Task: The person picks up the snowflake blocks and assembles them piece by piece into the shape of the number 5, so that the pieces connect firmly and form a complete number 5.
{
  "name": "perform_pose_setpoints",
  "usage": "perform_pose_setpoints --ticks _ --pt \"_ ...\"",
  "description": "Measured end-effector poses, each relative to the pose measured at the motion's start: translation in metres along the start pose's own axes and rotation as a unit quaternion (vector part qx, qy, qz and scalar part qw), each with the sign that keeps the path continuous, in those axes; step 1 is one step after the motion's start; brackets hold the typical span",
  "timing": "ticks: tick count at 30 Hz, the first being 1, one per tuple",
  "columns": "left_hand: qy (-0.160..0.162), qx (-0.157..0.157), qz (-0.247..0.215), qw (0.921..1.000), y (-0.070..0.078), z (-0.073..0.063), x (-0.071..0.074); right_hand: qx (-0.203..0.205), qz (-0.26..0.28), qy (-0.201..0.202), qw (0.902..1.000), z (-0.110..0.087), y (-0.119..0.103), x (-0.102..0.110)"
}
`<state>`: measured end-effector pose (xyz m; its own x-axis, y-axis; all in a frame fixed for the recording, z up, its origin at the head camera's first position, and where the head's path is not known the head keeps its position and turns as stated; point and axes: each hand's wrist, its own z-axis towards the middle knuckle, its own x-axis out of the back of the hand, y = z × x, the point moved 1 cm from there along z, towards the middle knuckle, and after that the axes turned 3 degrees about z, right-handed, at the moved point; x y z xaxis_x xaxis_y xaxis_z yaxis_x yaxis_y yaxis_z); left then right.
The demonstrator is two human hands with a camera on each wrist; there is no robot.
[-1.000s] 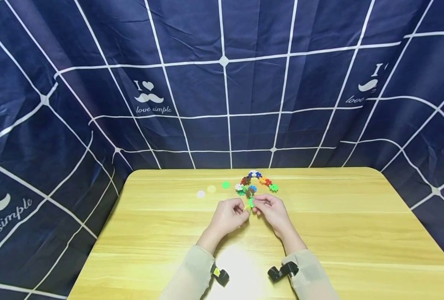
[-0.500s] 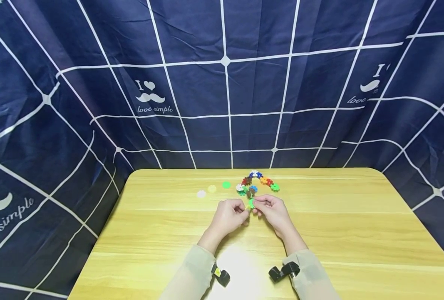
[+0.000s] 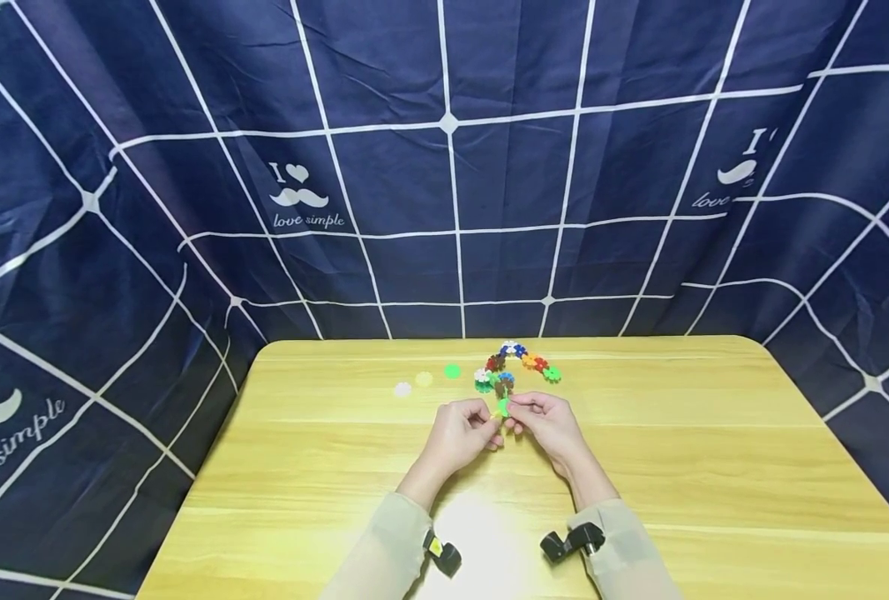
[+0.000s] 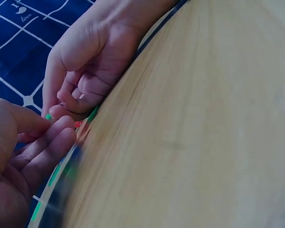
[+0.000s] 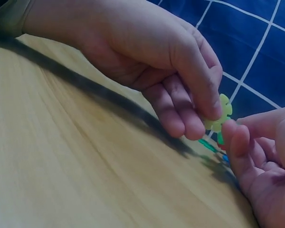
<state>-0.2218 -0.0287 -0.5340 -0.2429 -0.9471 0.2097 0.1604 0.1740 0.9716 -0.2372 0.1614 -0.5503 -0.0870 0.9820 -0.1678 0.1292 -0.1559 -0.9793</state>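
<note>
Above the table's middle, my left hand pinches a yellow snowflake disc between thumb and fingers. Facing it, my right hand pinches a bright green snowflake disc; the two discs overlap edge to edge in the head view. Just beyond the fingertips lies a curved chain of joined snowflake discs. It runs from a brown disc past a white disc and a blue and white top to a green end disc. In the left wrist view, the fingers mostly hide the held discs.
Left of the chain lie three loose discs: a green one, a pale yellow one and a white one. A blue curtain with white lines hangs along the back and sides of the wooden table.
Both hands stay close together with the yellow and green discs pinched. The right hand has shifted very slightly; the loose discs lie as before.
</note>
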Motion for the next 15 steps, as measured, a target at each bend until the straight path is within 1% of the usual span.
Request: perform_pose_setpoints --ticks 4,9,13,15 --pt "-0.003 0.006 -0.006 1.0000 -0.0009 0.0001 0.0003 0.005 0.000 -0.010 0.9999 0.0005 -0.0002 0.0008" --pt "-0.012 -0.002 0.015 0.9998 -0.0020 0.0004 0.0015 0.000 0.000 -0.002 1.0000 -0.0008 -0.0001 0.0003" --pt "-0.011 -0.021 0.043 0.9988 -0.0019 0.0006 0.0014 -0.001 0.013 0.006 0.9999 -0.0017 0.0002 -0.0012" --pt "-0.007 -0.038 0.073 0.9966 -0.0015 0.0007 0.0013 -0.001 0.016 0.012 0.9998 -0.0021 0.0000 -0.0020"
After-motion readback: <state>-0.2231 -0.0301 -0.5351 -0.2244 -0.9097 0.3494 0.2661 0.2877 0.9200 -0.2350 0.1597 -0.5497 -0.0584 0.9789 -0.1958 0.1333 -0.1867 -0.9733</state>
